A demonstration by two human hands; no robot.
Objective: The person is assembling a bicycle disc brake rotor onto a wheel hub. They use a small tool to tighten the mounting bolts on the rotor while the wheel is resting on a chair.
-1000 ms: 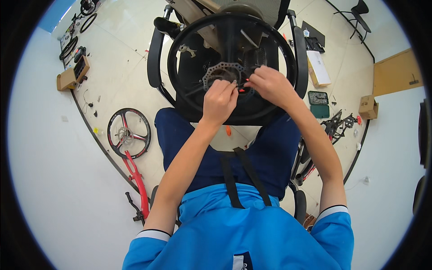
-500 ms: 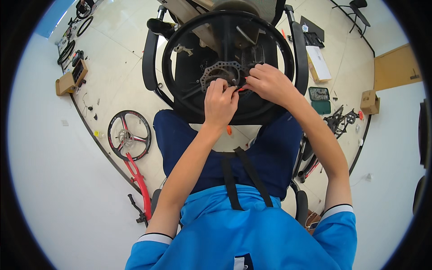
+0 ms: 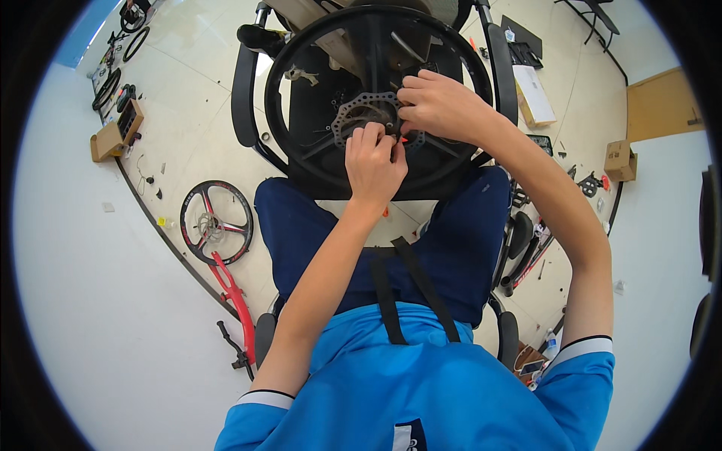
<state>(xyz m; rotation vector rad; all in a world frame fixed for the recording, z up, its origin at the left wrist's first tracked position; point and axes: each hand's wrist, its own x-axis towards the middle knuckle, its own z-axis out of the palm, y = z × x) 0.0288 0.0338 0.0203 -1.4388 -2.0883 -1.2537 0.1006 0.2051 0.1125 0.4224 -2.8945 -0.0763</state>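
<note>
A black spoked bicycle wheel point(image 3: 271, 105) lies flat on the seat of a black office chair point(image 3: 244, 98) in front of my knees. A dark, perforated brake disc point(image 3: 347, 111) surrounds its hub. My left hand point(image 3: 374, 167) is closed at the disc's near side, thumb and fingers pinched by the hub. Beside its fingertips shows a small red piece point(image 3: 404, 140), its kind too small to tell. My right hand point(image 3: 438, 109) is curled over the disc's right side, fingers bent together. What either hand pinches is hidden. A silver metal bracket point(image 3: 301, 75) rests within the wheel's left part.
A three-spoke wheel point(image 3: 246, 231) and a red bicycle frame part point(image 3: 239, 302) lie on the floor at left. Cardboard boxes stand left point(image 3: 107, 143) and right point(image 3: 620, 161). Bicycle parts point(image 3: 530, 259) and a white flat box point(image 3: 532, 94) lie at right.
My right hand has moved up and slightly left, away from the red piece at my left fingertips. The left hand stays near the hub; the view has shifted slightly.
</note>
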